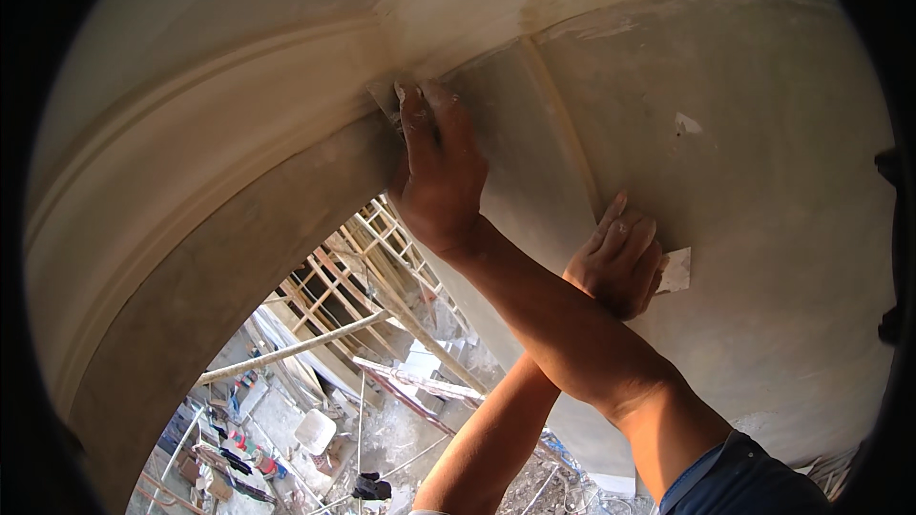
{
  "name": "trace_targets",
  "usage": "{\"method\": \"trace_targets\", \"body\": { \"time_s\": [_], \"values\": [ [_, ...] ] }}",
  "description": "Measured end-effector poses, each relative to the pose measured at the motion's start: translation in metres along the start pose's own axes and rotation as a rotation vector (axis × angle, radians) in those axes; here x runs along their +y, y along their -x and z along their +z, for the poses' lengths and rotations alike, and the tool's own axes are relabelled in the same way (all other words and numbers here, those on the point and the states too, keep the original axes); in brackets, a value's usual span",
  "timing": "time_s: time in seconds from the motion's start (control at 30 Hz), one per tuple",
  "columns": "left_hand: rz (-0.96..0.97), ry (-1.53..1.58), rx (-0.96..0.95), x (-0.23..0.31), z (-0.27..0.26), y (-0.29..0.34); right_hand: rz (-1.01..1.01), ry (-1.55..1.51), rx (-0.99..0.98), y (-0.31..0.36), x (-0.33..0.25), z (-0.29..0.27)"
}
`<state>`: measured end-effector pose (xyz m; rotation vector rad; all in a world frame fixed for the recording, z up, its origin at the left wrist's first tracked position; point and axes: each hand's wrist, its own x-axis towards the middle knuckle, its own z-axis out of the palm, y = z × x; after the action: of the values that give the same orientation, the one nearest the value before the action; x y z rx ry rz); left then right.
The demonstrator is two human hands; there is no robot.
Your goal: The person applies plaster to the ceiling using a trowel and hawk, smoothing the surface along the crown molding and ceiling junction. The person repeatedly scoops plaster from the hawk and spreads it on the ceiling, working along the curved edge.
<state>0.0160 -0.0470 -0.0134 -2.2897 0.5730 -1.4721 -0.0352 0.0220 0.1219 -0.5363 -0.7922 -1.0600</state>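
My forearms cross, the right one over the left. At the upper middle my right hand (444, 167) is closed round a thin flat scraper blade (384, 102), its fingertips pressed close to the corner where the curved moulding (239, 95) meets the grey wall (744, 153). Its handle is hidden by the hand. Farther right and lower, my left hand (618, 257) is closed on a second scraper (676, 271), whose squarish pale blade, smeared with plaster, sticks out to the right. The left knuckles are near the lower end of a narrow raised strip (558, 114) on the wall.
The arch's grey underside (219, 219) curves down on the left. Far below, poles (296, 346) and wooden slats (353, 262) cross the opening. A white bucket (315, 431), a dark glove-like thing (371, 486) and scattered rubble lie lower down.
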Motion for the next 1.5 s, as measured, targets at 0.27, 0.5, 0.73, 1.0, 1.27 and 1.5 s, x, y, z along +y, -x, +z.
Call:
{"method": "trace_targets", "body": {
  "time_s": [0.27,0.5,0.73,1.0,1.27,1.5],
  "values": [
    [-0.012,-0.027,-0.049,0.002,-0.001,0.001,0.019,0.043,-0.091,0.003,0.003,-0.005],
    [0.006,-0.032,-0.046,0.001,-0.002,0.0,-0.074,0.013,-0.035,0.003,0.007,-0.001],
    [0.008,-0.058,-0.051,0.002,-0.001,0.002,-0.058,0.051,-0.053,0.006,0.011,-0.002],
    [-0.011,-0.023,-0.013,0.002,0.0,0.0,-0.066,0.081,-0.1,0.005,0.012,-0.003],
    [-0.052,-0.026,-0.042,0.007,-0.001,0.0,-0.042,0.04,-0.143,0.001,0.013,-0.011],
    [0.01,-0.252,-0.124,0.003,0.002,0.006,0.119,-0.228,-0.212,-0.019,-0.026,-0.127]
  ]
}}
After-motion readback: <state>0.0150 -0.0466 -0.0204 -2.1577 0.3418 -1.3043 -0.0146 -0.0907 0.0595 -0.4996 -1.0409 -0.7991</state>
